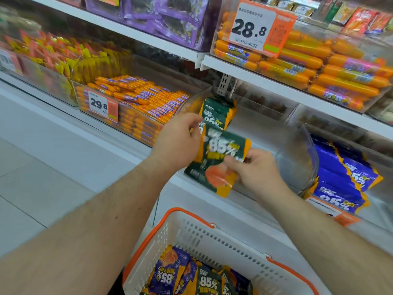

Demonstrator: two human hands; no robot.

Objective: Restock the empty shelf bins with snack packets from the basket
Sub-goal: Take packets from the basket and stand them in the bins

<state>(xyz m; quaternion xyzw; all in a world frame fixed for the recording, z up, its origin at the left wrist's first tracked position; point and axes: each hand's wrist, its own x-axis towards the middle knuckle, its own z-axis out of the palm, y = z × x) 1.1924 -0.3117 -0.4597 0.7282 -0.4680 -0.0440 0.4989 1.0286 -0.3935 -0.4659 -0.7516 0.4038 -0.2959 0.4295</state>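
Green-and-orange packet (221, 165) marked 85% is up in front of the shelf, tilted, my right hand (258, 171) pinching its lower edge, left hand (178, 139) at its top. More green packets (219, 112) stand upright behind. Basket (191, 233) below holds purple and green packets (170, 271).

Orange sausages (331, 67) fill a clear upper bin behind a 28.8 price tag (258, 28). Purple packets (161, 15) sit left of them, above a 29.8 tag (101, 104)

free: clear bin (297, 158) interior | blocked: green packets (219, 112) at back, possibly leaning
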